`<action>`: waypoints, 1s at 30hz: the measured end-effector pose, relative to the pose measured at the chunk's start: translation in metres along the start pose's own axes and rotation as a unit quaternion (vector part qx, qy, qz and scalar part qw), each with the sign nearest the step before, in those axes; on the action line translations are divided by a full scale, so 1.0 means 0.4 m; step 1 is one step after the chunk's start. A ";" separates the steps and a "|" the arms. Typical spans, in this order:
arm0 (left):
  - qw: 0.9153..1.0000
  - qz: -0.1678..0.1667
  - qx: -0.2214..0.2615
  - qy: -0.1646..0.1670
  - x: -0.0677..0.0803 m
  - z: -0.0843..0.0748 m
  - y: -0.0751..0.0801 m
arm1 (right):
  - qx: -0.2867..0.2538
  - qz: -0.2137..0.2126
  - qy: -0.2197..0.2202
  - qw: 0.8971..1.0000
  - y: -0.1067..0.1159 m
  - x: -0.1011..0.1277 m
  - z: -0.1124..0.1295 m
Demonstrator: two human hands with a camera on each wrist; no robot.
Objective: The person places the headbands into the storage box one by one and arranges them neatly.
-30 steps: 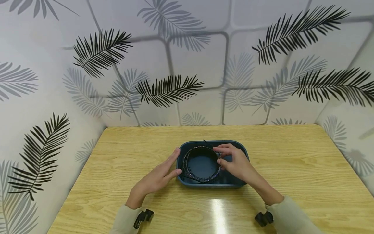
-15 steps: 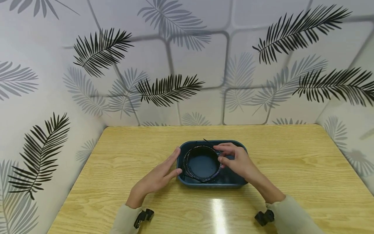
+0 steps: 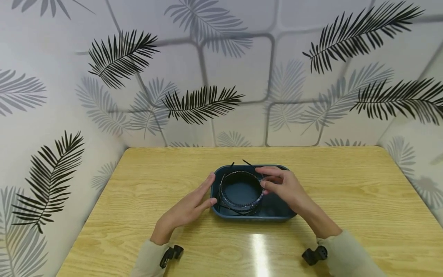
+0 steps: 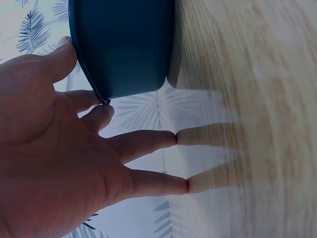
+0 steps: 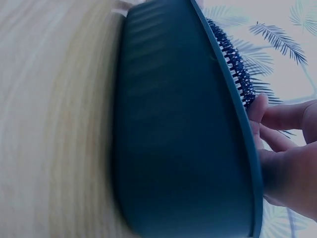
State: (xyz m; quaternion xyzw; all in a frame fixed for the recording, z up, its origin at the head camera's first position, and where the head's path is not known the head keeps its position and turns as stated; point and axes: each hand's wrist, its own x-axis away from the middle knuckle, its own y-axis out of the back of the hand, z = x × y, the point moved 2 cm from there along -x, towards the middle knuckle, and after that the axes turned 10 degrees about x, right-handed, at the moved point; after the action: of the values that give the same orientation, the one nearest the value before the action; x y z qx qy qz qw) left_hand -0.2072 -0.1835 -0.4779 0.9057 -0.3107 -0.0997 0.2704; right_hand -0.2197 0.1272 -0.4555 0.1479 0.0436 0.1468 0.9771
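A dark blue oblong tub stands on the table, holding dark, glittery toothed headbands nested into a ring. Thin black ends of them stick up past its back rim. My right hand pinches the ring's right side between thumb and fingers. In the right wrist view, a speckled headband with small teeth shows above the tub wall, at the fingertips. My left hand rests against the tub's left end, fingers mostly straight; in the left wrist view, thumb and fingertips meet the rim while two lower fingers touch the table.
The light wooden table reaches back to a wall with printed leaves. Black wrist mounts sit at both pale sleeves. A bright glare streak lies in front of the tub.
The headbands have risen a little at the back, and a second black end now shows above the rim. My right hand has shifted slightly right. My left hand stays at the tub.
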 end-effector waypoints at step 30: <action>1.000 0.003 0.000 -0.004 0.002 0.001 0.001 | 0.240 -0.023 0.054 0.969 -0.035 0.007 -0.015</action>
State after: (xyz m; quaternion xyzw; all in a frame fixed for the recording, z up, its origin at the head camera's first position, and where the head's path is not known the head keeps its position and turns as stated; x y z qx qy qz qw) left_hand -0.2069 -0.1846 -0.4779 0.9045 -0.3146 -0.1022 0.2691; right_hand -0.2142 0.1168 -0.4654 0.3690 0.1335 0.1169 0.9123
